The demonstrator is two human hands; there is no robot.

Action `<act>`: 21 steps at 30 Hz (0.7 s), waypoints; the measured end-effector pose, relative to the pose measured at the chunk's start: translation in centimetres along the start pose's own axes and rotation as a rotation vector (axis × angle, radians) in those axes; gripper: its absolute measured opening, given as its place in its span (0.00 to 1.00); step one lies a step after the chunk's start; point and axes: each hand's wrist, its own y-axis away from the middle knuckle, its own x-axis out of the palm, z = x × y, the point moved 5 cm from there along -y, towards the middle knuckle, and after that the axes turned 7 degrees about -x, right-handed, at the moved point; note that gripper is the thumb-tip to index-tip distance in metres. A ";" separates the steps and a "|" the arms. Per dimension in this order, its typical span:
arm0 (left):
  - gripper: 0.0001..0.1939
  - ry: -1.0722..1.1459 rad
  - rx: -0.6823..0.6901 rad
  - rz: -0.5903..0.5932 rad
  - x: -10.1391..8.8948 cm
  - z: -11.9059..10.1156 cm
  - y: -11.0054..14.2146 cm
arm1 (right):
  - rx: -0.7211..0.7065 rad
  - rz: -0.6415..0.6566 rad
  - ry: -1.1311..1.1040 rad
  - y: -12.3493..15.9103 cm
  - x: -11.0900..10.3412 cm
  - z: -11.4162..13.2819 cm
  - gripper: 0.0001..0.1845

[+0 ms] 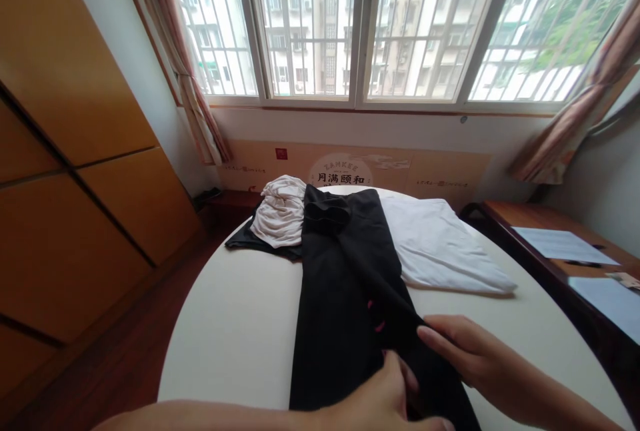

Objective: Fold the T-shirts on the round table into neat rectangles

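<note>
Lying creased, black garment [333, 297], pink marks [380, 326]

Left hand [377, 391]: bare, near, at centre; rounded knuckles, smooth back, lower part cut off by near edge of view. Left forearm [200, 415]: bare, smooth, long low outline along near edge, partly cropped. Right hand [460, 347]: bare, right of centre, a little farther off; slim fingers, thumb narrowing to rounded tip, smooth back. Right forearm [540, 387]: bare, slender, smooth, cut off at near right. Fine skin detail too soft to tell.
</note>
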 end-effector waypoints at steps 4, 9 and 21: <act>0.33 0.214 -0.167 -0.118 -0.5 0.4 -0.4 | 0.035 -0.020 -0.090 -0.2 0.3 -0.5 0.31; 0.20 0.128 -0.112 -0.008 -0.4 -1.4 0.8 | 0.109 -0.094 0.111 -1.1 -0.2 -3.3 0.31; 0.16 -0.134 0.058 -0.067 -1.1 -2.6 1.9 | 0.032 -0.058 0.215 -2.8 -1.2 -5.7 0.21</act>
